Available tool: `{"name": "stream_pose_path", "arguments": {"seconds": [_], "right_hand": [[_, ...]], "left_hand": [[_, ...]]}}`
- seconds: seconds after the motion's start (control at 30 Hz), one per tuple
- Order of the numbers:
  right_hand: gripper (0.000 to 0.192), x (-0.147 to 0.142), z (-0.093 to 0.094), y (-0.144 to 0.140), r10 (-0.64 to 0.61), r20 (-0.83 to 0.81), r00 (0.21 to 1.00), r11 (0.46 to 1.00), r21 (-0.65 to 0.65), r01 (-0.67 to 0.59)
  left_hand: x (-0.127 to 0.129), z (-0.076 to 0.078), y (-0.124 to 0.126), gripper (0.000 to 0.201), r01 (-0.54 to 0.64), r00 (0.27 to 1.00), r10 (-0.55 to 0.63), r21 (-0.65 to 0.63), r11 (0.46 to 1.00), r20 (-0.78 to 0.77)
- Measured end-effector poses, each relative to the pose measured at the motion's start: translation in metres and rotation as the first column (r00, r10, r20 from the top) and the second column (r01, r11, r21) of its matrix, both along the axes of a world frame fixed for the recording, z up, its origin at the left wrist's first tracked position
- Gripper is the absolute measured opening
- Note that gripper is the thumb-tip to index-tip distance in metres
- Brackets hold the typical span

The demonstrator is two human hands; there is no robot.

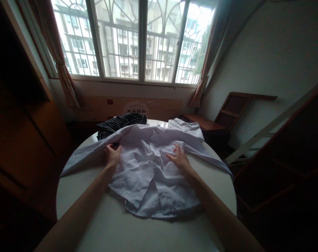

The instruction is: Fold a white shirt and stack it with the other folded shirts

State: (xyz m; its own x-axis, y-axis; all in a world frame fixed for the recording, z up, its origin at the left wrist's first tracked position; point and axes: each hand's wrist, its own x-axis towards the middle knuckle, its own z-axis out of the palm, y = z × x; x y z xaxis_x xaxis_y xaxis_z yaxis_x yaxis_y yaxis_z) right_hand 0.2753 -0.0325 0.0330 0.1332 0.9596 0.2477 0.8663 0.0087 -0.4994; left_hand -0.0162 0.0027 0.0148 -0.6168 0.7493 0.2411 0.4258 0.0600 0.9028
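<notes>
A pale lilac-white shirt [140,171] lies spread on a round white table [96,231], creased, its hem towards me and its long sleeves stretched out to both sides. My left hand [113,155] is at the shirt's left side, just below the sleeve. Its thumb and curled fingers look apart, though the fingertips are partly hidden. On the right part of the shirt rests my right hand [180,159], open, with thumb and fingers spread over the cloth.
A black-and-white striped garment [122,122] is bunched at the table's far left. Folded white cloth [187,127] lies at the far right. Beyond stand a long cardboard box [159,105] under the window, a wooden cabinet [206,121] and a pale ladder-like frame [261,136].
</notes>
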Motion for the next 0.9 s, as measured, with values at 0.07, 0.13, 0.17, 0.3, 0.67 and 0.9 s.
{"name": "stream_pose_path", "arguments": {"seconds": [0.07,0.13,0.17,0.3,0.67,0.9], "right_hand": [[0.043,-0.001,-0.004,-0.001,0.066,0.113,0.991,0.994,-0.096,-0.056],[0.028,-0.003,-0.004,-0.003,0.121,0.188,0.975,0.985,-0.144,-0.094],[0.023,-0.005,-0.004,-0.004,0.134,0.208,0.969,0.983,-0.154,-0.102],[0.014,-0.010,0.003,-0.009,0.184,0.221,0.958,0.972,-0.185,-0.144],[0.029,-0.032,0.012,-0.026,0.116,-0.048,0.992,0.982,0.154,-0.107],[0.036,-0.030,0.003,-0.024,0.370,-0.011,0.929,0.929,0.020,-0.370]], "left_hand": [[-0.001,0.000,-0.001,0.054,0.023,0.999,-0.027,-0.108,0.994,-0.034],[0.004,0.003,-0.006,0.061,0.096,0.986,-0.121,-0.205,0.974,-0.112],[0.008,0.005,-0.008,0.061,0.136,0.972,-0.177,-0.246,0.960,-0.155],[0.028,0.013,-0.023,0.037,0.254,0.884,-0.349,-0.307,0.917,-0.311],[0.087,0.026,-0.085,0.016,0.945,0.170,-0.960,-0.239,0.222,-0.222],[0.073,0.031,-0.063,0.023,0.807,0.530,-0.745,-0.030,0.590,-0.405]]}}
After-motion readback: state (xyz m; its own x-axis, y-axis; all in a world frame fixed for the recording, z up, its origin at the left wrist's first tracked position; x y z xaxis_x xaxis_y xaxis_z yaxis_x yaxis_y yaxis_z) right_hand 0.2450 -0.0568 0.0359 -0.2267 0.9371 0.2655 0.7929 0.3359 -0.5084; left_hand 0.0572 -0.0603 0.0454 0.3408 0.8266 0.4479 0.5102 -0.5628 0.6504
